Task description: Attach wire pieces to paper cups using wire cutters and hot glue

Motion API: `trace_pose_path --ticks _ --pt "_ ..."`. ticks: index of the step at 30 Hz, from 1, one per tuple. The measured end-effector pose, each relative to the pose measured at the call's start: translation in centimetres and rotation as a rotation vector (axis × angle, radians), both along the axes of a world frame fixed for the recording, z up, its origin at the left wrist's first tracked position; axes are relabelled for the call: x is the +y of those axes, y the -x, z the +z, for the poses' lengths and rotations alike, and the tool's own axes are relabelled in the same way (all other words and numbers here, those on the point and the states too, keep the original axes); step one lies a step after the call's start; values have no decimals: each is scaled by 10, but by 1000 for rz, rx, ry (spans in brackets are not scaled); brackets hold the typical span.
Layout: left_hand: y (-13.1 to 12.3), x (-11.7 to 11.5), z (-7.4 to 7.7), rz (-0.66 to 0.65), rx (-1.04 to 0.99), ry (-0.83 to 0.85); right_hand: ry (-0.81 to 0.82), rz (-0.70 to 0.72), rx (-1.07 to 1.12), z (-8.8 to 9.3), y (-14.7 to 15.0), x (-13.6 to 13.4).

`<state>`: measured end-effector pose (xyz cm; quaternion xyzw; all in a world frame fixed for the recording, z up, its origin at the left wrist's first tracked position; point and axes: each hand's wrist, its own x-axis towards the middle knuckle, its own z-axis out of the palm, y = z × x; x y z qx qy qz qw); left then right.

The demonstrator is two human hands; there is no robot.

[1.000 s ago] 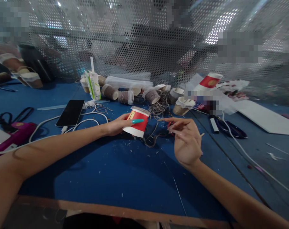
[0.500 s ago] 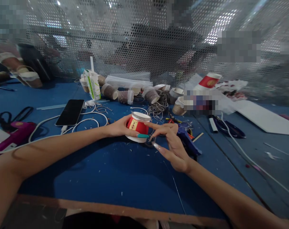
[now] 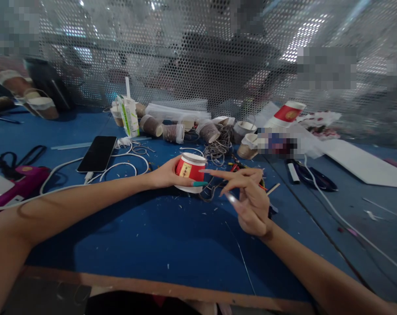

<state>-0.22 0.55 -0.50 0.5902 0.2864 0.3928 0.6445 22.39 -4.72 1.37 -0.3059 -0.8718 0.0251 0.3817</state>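
My left hand [image 3: 167, 173] is wrapped round a red and white paper cup [image 3: 196, 171] with a yellow label, its thumb with a long teal nail lying across the front. The top of the cup shows a greyish rim band. Just right of the cup is my right hand [image 3: 247, 197], its fingers apart and the index finger stretched out, the tip beside the cup's red side. Whether that tip touches the cup I cannot tell. Thin grey cord [image 3: 212, 192] curls on the blue table between the cup and my right fingers.
Several cord-wrapped cups [image 3: 174, 133] and a tangle of cord [image 3: 218, 146] lie at the back. A phone [image 3: 97, 154] with a white cable and a purple tool [image 3: 16, 186] are left. Another red cup [image 3: 287, 113] and a white board [image 3: 365, 164] stand right. Perforated metal [image 3: 185, 57] rises behind.
My right hand has drawn back to the right, and its thumb and fingers are farther from the cup. My left hand still holds the cup in nearly the same place.
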Motion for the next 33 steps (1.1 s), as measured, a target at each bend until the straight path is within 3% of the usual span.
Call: trace_pose_path --ticks 4,12,21,28,33 --pt "-3 -3 1 44 49 -72 23 111 -89 4 9 -1" --pt "1 -4 5 41 102 -89 -54 -47 -88 5 11 -5" --pt "-3 -9 9 149 112 -23 -154 -65 -24 7 10 -5" --pt "-2 -6 0 110 154 -159 -122 -40 -147 6 8 -4" --pt "-1 -8 2 164 288 -279 -74 -61 -213 8 12 -7"
